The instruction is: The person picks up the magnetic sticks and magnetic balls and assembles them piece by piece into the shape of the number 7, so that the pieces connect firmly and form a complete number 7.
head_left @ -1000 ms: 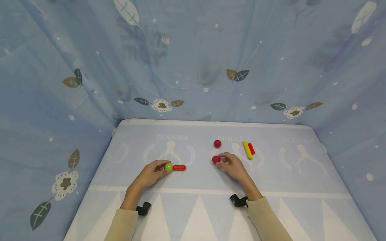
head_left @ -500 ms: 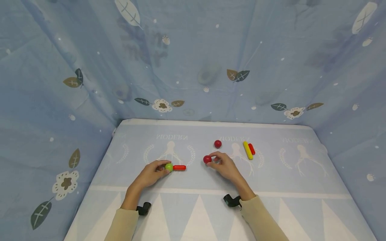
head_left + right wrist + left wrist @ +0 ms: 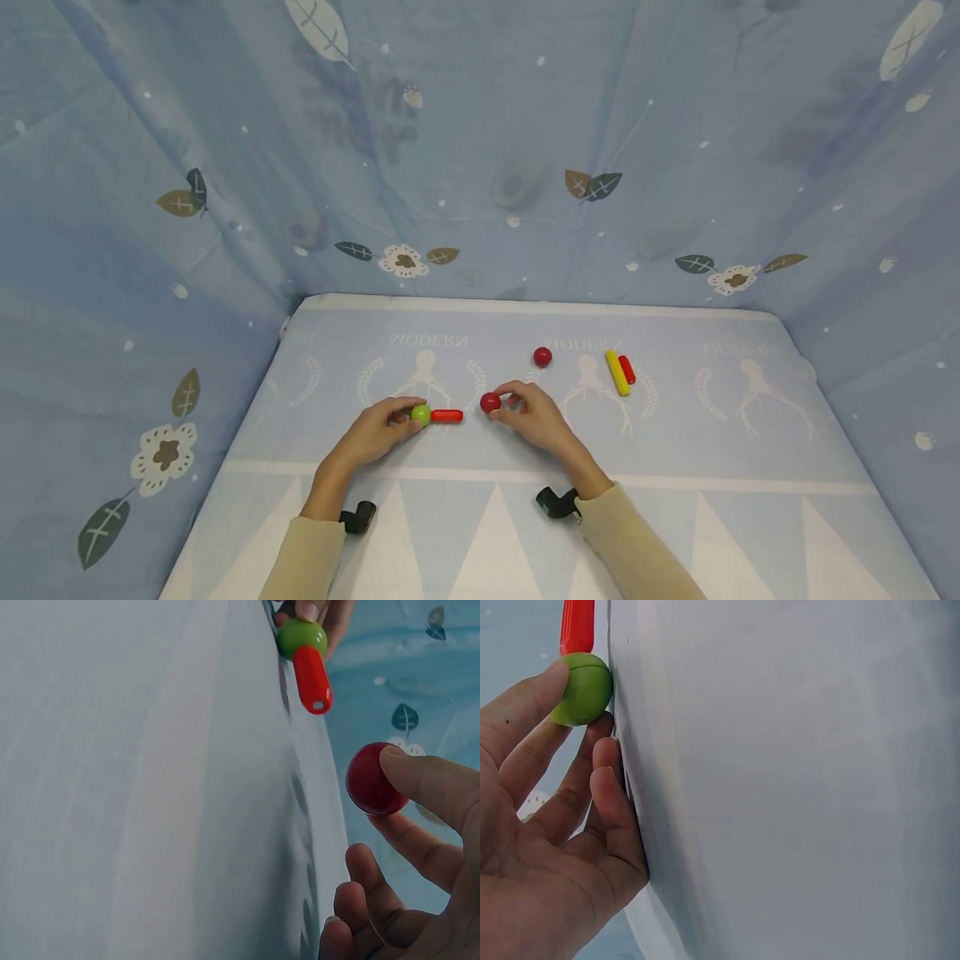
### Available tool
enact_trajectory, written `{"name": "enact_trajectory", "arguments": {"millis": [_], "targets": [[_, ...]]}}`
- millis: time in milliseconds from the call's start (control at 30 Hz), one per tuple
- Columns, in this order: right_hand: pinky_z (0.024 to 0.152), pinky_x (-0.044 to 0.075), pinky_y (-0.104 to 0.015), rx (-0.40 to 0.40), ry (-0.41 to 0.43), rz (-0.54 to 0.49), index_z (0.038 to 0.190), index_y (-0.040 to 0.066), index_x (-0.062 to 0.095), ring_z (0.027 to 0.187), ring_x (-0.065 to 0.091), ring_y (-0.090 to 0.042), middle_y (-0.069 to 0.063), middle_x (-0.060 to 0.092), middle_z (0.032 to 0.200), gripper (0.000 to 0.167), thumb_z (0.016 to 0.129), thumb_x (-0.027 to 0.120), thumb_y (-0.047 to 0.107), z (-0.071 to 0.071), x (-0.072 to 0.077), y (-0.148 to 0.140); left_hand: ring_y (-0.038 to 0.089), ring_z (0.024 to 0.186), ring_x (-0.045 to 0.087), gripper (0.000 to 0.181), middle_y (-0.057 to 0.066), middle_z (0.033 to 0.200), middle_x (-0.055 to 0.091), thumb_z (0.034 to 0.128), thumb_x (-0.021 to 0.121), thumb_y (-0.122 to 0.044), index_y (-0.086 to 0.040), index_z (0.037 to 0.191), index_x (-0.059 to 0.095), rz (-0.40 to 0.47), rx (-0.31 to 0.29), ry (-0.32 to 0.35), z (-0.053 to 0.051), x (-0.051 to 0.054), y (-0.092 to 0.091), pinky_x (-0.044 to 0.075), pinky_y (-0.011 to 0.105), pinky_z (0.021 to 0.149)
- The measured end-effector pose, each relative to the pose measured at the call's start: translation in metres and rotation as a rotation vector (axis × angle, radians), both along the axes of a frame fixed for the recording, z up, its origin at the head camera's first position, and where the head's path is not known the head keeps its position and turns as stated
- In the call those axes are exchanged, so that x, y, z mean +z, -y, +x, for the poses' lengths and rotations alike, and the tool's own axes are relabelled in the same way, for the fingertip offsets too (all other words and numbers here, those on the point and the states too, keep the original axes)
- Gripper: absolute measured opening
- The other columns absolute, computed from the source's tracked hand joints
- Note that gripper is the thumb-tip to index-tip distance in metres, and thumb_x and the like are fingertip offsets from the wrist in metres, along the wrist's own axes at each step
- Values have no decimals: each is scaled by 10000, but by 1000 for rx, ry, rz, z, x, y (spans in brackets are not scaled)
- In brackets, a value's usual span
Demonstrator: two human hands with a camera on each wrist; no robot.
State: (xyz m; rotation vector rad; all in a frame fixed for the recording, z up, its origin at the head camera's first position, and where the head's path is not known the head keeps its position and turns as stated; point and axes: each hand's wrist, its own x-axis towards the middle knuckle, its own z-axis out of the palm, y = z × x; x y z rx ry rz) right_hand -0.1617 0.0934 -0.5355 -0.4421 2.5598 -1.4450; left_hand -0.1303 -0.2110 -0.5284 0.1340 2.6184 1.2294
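My left hand pinches a green ball between thumb and fingers, low at the tabletop. A red rod sticks out from the ball's right side, its end touching or joined to it. In the right wrist view the rod's free end shows a small hole. To the right of that rod, my right hand holds a red ball between thumb and index finger. A gap separates this ball from the rod's free end.
Behind my right hand lies a second red ball. A yellow rod and a shorter red rod lie side by side farther right. Patterned cloth hangs behind the table and along its sides.
My right hand has moved left with the red ball, closing much of the distance to the red rod. The left hand and its green ball have stayed in place.
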Motion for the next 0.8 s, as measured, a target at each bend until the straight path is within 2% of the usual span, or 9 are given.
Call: {"name": "enact_trajectory", "arguments": {"millis": [267,800], "targets": [[670,431,-348,40,-19,8,1128,193,714,782,507,-189,-40,600,942,273,872,792,245,3,-1,12,186,883,538,366,-9,992,612,917,751,-234,-229,1279,696,-9,3,-3,-1,1,-1,446,368,757],[647,397,-317,100,-32,74,1103,173,729,732,467,-160,-36,599,954,267,853,800,236,8,-5,17,191,880,539,361,-6,989,615,916,752,-247,-227,1273,698,-6,9,9,0,1,0,447,369,755]]}}
